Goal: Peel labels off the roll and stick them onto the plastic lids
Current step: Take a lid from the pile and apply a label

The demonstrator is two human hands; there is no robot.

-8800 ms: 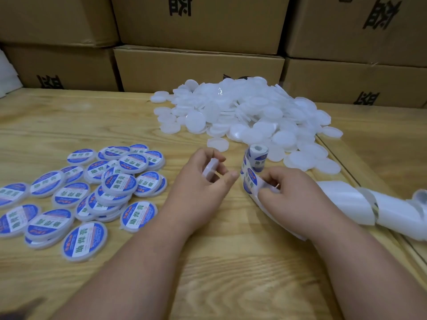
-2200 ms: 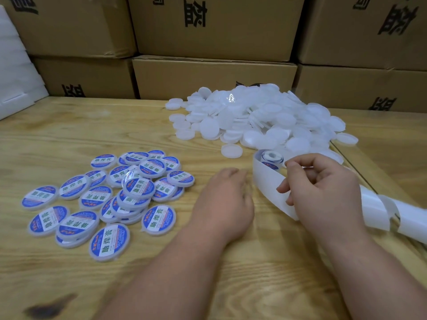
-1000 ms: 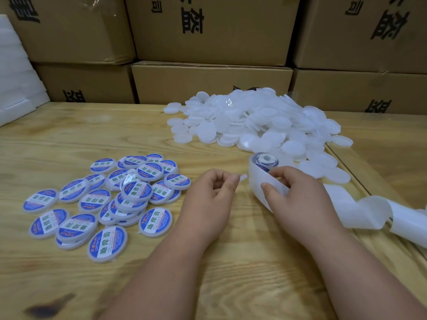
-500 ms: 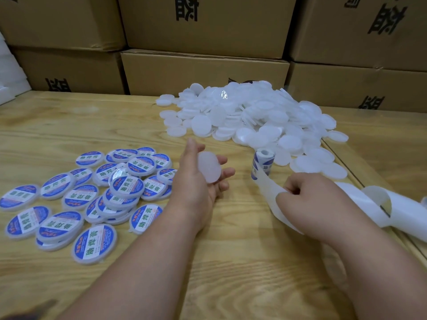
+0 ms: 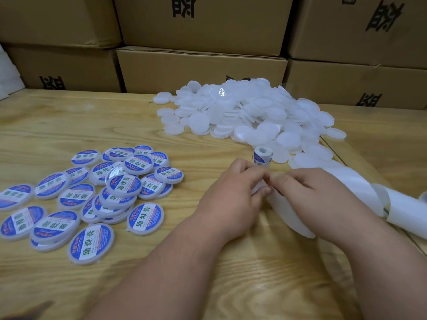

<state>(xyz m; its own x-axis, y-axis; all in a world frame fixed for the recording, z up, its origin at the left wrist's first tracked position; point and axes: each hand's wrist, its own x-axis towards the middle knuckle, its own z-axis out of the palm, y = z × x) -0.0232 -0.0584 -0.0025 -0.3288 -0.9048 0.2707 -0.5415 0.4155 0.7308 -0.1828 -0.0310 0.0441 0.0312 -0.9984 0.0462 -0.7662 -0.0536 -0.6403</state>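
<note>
Cardboard boxes point(image 5: 201, 68) behind unlabelled lids point(image 5: 249, 116)

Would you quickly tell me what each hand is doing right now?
Left hand: fingers curled on a blank plastic lid, mostly hidden.
Right hand: fingers pinched at the lid; contents cannot be told.

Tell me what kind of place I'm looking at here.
Probably a packing or stockroom bench: stacked cardboard cartons behind a wooden table, a bulk heap of blank white lids, and a batch of labelled lids on the left.
</note>
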